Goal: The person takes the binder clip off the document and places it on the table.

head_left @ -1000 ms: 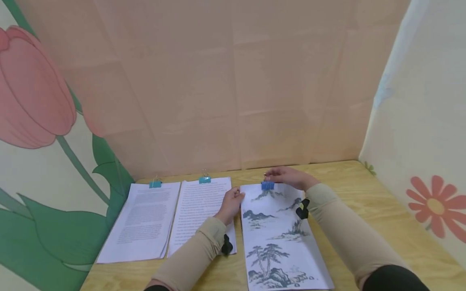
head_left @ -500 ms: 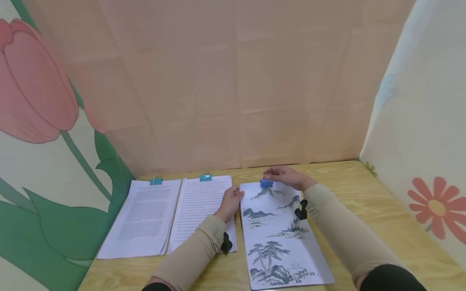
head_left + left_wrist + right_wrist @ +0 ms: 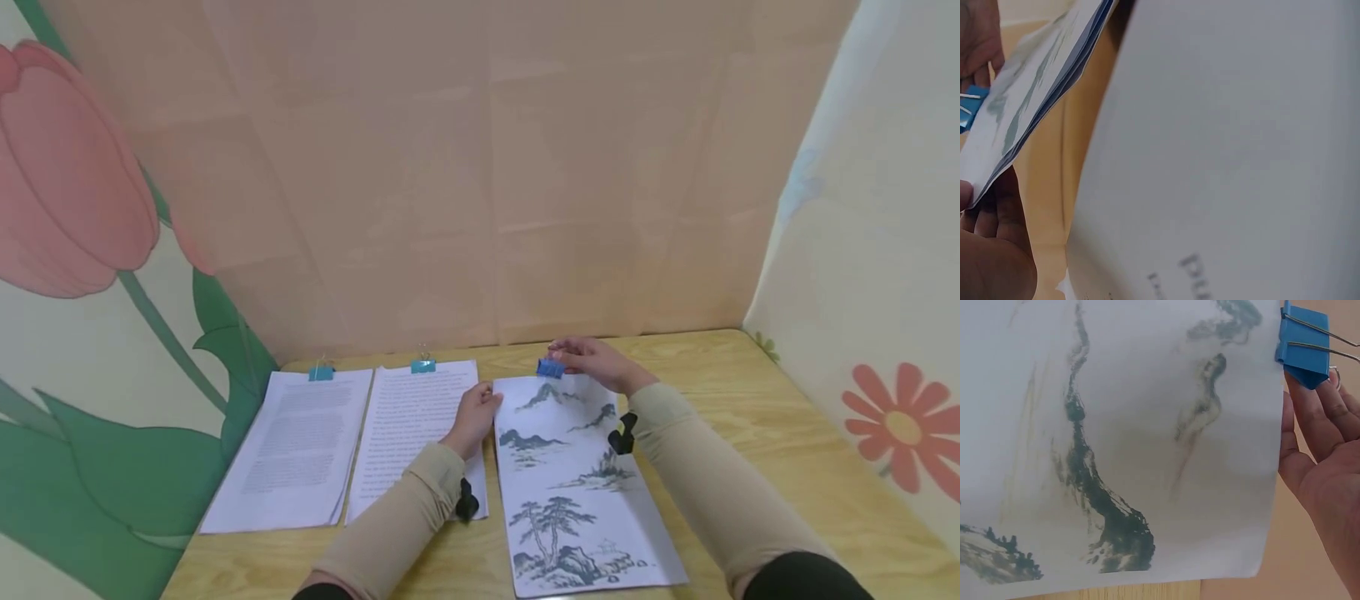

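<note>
- Nearest, the two beige sleeves [image 3: 727,483] reach in from the left and right over the wooden table [image 3: 757,408].
- The illustrated stack [image 3: 581,487] lies between them, right of centre, its near edge close to the bottom of the head view. It should be light and bendy, a little stiffer as a bundle; loose sheets would probably slide over one another and crease easily, so a side edge near a corner seems the best hold.
- To its left lie the middle text stack [image 3: 405,446] and the left text stack [image 3: 288,454].
- The left hand [image 3: 474,421] pinches the left edge of the illustrated stack near its far corner — thumb above, fingers beneath.
- Farther off, the right hand [image 3: 600,365] has its fingers bent round the wire handles of the blue clip [image 3: 551,368], just beyond the paper's far edge.
- The clip sits tilted at that edge, its mouth at the paper; how deeply it bites I cannot tell. It is likely light but stiffly sprung, best squeezed by its handles.
- Farthest, the peach backdrop [image 3: 487,183] rises behind the table.
</note>
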Demonstrator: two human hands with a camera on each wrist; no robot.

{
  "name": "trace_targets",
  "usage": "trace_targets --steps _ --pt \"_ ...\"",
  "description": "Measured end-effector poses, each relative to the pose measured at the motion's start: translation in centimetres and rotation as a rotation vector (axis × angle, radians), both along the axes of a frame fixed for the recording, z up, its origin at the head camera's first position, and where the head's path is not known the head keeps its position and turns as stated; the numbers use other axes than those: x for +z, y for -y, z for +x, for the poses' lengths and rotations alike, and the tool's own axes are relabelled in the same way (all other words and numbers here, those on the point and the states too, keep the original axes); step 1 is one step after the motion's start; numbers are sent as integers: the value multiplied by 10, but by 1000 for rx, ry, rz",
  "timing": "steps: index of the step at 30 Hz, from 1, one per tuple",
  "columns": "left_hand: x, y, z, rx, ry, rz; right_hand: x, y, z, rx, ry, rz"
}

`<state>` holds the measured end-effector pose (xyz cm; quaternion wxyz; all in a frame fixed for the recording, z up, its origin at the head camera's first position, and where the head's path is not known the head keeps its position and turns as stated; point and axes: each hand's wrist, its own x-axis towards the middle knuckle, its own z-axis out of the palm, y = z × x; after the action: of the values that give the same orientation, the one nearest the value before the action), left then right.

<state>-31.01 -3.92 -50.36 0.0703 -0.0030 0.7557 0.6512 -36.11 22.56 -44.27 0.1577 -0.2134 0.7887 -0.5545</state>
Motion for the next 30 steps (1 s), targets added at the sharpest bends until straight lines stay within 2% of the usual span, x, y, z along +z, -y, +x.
trace_targets --steps 7,12,17,23,30 --pt "-2 0 5 -15 24 11 -2 -19 2 -51 1 -122" --pt "1 -4 5 -16 29 10 0 -38 9 -98 -21 -149" --pt "4 -6 0 -27 11 -4 -4 -55 18 -146 21 -167" --pt "3 -7 -4 -50 3 65 -19 -73 30 -237 96 -178" --pt "7 -13 -6 -48 5 122 -26 -97 47 -362 150 -217"
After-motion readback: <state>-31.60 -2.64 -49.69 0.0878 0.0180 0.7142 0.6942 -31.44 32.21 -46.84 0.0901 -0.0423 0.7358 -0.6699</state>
